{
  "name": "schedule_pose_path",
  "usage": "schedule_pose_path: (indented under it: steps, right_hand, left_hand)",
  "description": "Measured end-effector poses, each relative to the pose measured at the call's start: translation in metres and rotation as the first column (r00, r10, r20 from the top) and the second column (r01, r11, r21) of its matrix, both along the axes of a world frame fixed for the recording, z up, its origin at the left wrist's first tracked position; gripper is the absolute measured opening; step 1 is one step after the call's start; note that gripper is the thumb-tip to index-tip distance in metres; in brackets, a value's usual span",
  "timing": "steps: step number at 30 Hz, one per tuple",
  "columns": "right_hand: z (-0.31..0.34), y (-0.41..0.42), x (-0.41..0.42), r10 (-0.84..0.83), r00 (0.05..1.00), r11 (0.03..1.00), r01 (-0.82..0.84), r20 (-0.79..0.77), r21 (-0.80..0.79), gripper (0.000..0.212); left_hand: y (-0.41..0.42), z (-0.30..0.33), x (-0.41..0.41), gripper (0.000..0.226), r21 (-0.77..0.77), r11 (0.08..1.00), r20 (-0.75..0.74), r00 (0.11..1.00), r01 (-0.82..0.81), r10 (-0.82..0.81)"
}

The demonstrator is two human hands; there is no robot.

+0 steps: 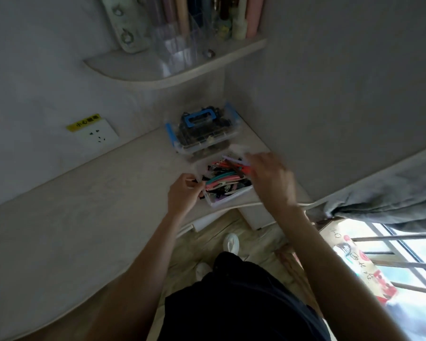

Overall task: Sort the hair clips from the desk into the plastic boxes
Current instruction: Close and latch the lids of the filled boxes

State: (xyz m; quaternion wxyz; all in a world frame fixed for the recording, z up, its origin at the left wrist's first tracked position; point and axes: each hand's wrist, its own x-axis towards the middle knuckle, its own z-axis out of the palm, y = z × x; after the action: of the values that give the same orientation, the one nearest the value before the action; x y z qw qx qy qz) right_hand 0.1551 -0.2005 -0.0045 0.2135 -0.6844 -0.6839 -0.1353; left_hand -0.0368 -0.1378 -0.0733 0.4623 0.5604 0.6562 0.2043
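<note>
Head view: a white wall socket [97,135] sits above the pale tabletop [59,217] at far left. The left hand [183,194] curls its fingers [194,185] on the near-left edge of an open clear plastic box [228,195] heaped with colourful hair clips [221,179]. Just behind stands a closed box with blue latches [202,129]. The right hand [272,179], blurred, reaches over the open box's far side; its fingers' state cannot be told.

Yellow warning label [83,123] with blurred Chinese characters above white wall socket [97,136], handwritten dark characters, too blurred to read, on cardboard box [347,244] by window
</note>
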Motion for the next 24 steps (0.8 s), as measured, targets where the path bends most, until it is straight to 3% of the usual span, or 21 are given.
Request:
schedule_pose_path:
  steps: [5,8,11,13,16,17,21,24]
  right_hand:
    - [-0.038,-0.009,-0.073,0.164,0.982,0.956,-0.181,-0.09,-0.232,0.034]
    - [-0.049,-0.011,-0.081,0.188,0.956,0.936,-0.244,-0.225,-0.254,0.028]
    - [-0.056,-0.009,-0.051,-0.065,0.954,0.97,-0.009,-0.293,-0.243,0.037]
    - [-0.057,-0.003,-0.021,-0.297,0.89,0.924,0.177,-0.345,-0.339,0.043]
    - [-0.057,0.005,0.004,-0.426,0.731,0.86,0.145,-0.532,-0.49,0.039]
    - [-0.057,0.005,0.005,-0.425,0.718,0.855,0.118,-0.552,-0.505,0.038]
    - [-0.052,0.004,-0.007,-0.352,0.735,0.895,0.085,-0.579,-0.437,0.035]
    - [-0.05,0.014,-0.014,-0.241,0.818,0.921,0.024,-0.522,-0.388,0.032]
  left_hand:
    - [-0.024,-0.004,-0.023,0.025,-0.129,0.966,0.22,0.944,-0.223,0.248]
    - [-0.033,0.002,-0.034,0.028,-0.144,0.958,0.296,0.913,-0.246,0.279]
    - [-0.035,0.008,-0.034,0.031,-0.13,0.975,0.283,0.936,-0.179,0.209]
    - [-0.036,0.009,-0.031,0.044,-0.102,0.984,0.223,0.961,-0.144,0.164]
    - [-0.039,0.009,-0.026,0.061,-0.037,0.992,0.178,0.976,-0.122,0.127]
    - [-0.039,0.008,-0.026,0.061,-0.028,0.992,0.167,0.978,-0.125,0.128]
    - [-0.039,0.004,-0.028,0.049,-0.01,0.989,0.158,0.977,-0.145,0.145]
    - [-0.04,0.003,-0.034,0.045,-0.008,0.985,0.185,0.967,-0.174,0.173]
